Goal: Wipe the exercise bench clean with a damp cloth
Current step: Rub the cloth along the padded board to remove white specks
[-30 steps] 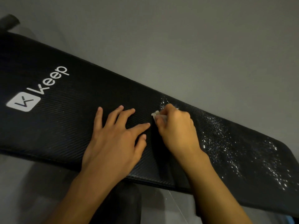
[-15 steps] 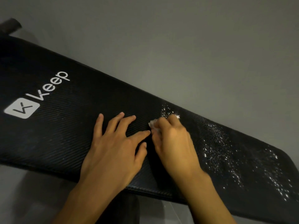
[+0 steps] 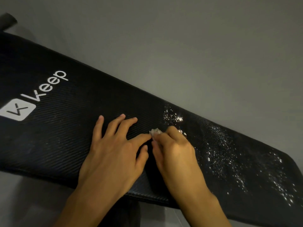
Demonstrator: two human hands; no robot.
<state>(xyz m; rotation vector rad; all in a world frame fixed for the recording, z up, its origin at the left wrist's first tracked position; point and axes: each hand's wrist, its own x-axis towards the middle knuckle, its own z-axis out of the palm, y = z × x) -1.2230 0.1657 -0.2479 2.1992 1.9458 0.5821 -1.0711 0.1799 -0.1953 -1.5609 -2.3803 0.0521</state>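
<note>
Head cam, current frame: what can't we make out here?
Head view only.
Cloth: just a white corner shows; the right hand gripping it covers the rest.
Bench: both ends are cut off by the frame edges; the left hand, flat on it, hides the pad beneath.
Specks: too small to tell droplets from dust.
Support: dark, mostly hidden under the pad.
</note>
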